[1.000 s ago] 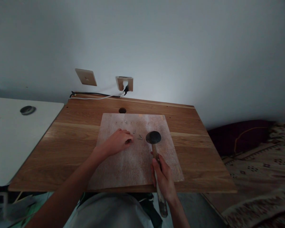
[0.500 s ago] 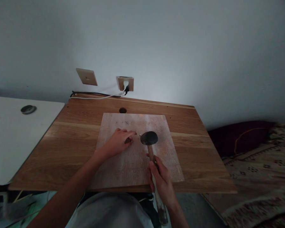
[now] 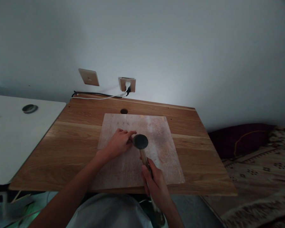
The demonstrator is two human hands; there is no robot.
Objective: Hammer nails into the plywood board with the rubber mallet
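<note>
My right hand [image 3: 154, 179] is wrapped round the wooden handle of a mallet [image 3: 140, 141], whose dark, rounded head hangs over the middle of a thin, whitish board [image 3: 161, 152]. On that board rests my left hand [image 3: 120, 141], just left of the mallet head. Its index finger points forward while the other fingers curl in; a small dark thing seems to lie in them, too unclear to name. The mallet head covers the spot beside the left fingertips. Along the board's far edge runs a row of several small dots, perhaps nail heads or holes [image 3: 138, 123].
Under the board is a wooden tabletop [image 3: 71, 142] with a round cable hole [image 3: 123, 111]. Cables [image 3: 97, 97] run along its back to a wall socket [image 3: 127, 85]. A white surface [image 3: 19, 139] adjoins on the left; patterned fabric [image 3: 258, 177] lies at right.
The mallet head has moved left, closer to my left fingertips, and now hides the small upright nail seen there before. My left hand has stayed almost in place.
</note>
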